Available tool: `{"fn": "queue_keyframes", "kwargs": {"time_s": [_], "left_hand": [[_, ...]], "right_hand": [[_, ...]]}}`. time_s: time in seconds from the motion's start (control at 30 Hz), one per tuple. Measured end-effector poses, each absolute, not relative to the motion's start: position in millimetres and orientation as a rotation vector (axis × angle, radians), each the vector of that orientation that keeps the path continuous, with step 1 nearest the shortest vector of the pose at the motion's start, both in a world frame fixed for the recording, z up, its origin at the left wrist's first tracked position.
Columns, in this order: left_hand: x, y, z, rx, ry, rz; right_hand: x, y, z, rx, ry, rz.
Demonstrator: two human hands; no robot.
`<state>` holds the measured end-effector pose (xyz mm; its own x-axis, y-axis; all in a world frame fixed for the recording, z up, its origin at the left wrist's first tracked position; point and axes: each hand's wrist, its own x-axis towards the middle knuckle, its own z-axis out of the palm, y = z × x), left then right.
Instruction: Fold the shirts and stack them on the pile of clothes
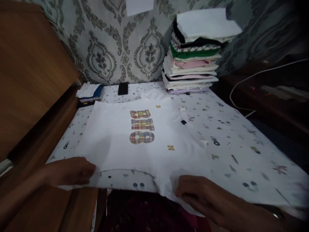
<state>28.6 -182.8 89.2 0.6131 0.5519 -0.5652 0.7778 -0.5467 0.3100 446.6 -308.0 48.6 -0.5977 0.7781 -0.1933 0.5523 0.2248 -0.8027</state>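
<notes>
A white T-shirt [116, 132] lies spread sideways on the table, its neckline toward the right. Plaid letters and small yellow ones are printed on its front. My left hand [72, 170] is closed on the shirt's near edge at its hem end, fingers curled downward. Around the sleeve end, near the table's front edge, my right hand [195, 190] pinches the fabric. Between the two hands the shirt's near edge curves inward, and the patterned table cover shows there. A small black tag [183, 122] sits by the neckline.
A tall stack of folded clothes [190, 69] stands at the back right. A smaller folded pile [89, 93] and a black phone [123, 88] are at the back left. Wooden furniture [31, 71] borders the left side; a white cable [263, 73] hangs at right.
</notes>
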Motion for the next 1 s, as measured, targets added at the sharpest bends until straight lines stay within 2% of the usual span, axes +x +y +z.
{"fn": "queue_keyframes", "kwargs": {"time_s": [0.1,0.2,0.27,0.37,0.43,0.63,0.77,1.0], "left_hand": [[63,-164,92,2.242,0.98,-0.387],[117,-135,67,2.347,1.018,0.182],[153,-110,41,2.448,1.017,0.319],[182,-66,10,2.59,1.155,0.21],[173,-38,0,2.618,1.326,0.106],[50,18,-2,2.382,1.955,-0.078],[17,26,-8,2.381,2.015,-0.043],[90,32,-3,2.58,1.741,0.018]], "right_hand": [[440,-279,62,-1.253,-2.238,1.23],[418,-219,53,-1.213,-2.242,0.831],[398,-168,37,-1.202,-2.238,0.527],[376,-100,6,-1.354,-2.337,0.26],[376,-71,-13,-1.472,-2.395,0.133],[428,-51,-31,-1.747,-2.351,-0.036],[450,-49,-19,-1.861,-2.266,0.017],[457,7,15,-2.006,-2.107,0.087]]}}
